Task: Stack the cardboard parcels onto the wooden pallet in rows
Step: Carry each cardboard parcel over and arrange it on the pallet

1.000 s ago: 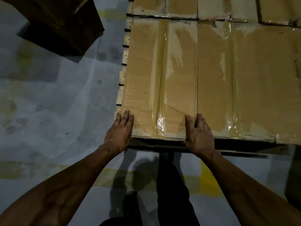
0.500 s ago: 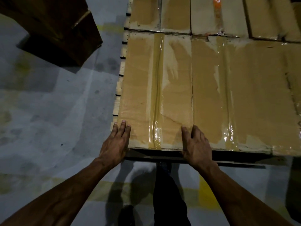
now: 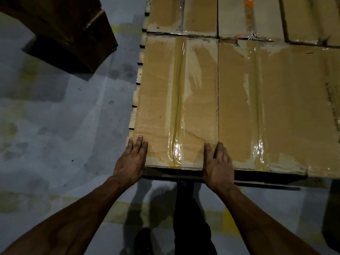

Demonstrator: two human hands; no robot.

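Note:
A taped cardboard parcel (image 3: 176,100) lies flat at the near left corner of the wooden pallet (image 3: 137,85), whose slat ends show along its left side. My left hand (image 3: 131,161) rests with straight fingers on the parcel's near left corner. My right hand (image 3: 218,164) lies flat on its near right corner, at the seam with the neighbouring parcel (image 3: 276,107). A further row of parcels (image 3: 217,15) sits behind.
A dark cardboard box (image 3: 70,32) stands on the grey floor at the upper left. Yellow floor markings run near my legs (image 3: 193,218). Open floor lies to the left of the pallet.
The view has shifted so the parcel sits lower and closer. Both hands keep their places on its near corners.

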